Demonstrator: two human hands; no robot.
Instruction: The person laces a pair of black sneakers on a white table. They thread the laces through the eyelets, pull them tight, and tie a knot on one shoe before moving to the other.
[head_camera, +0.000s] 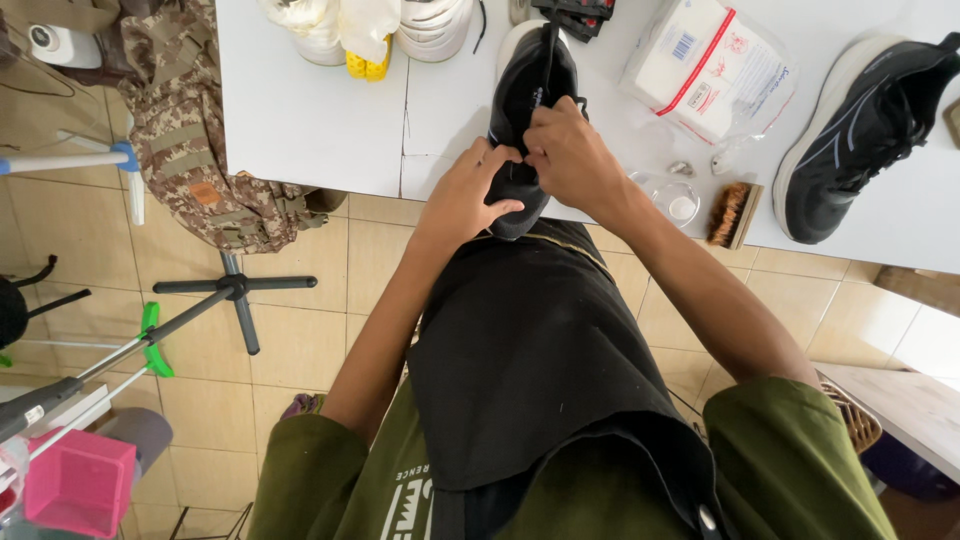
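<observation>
A black sneaker (527, 75) with a white sole lies on the white table (310, 120), its heel toward me at the table's front edge. My left hand (465, 195) grips the heel end of the sneaker, thumb across it. My right hand (570, 155) rests on top of the shoe and pinches its black lace near the tongue. A second black sneaker (865, 130) lies on its side to the right, apart from both hands.
A small brush (732, 213) and a round clear dish (680, 200) sit near the right wrist. A plastic-wrapped white pack (705, 65) lies behind them. White shoes (430, 25) stand at the table's back. A camouflage bag (195, 140), a tripod (235, 290) and a pink bin (78, 480) are left.
</observation>
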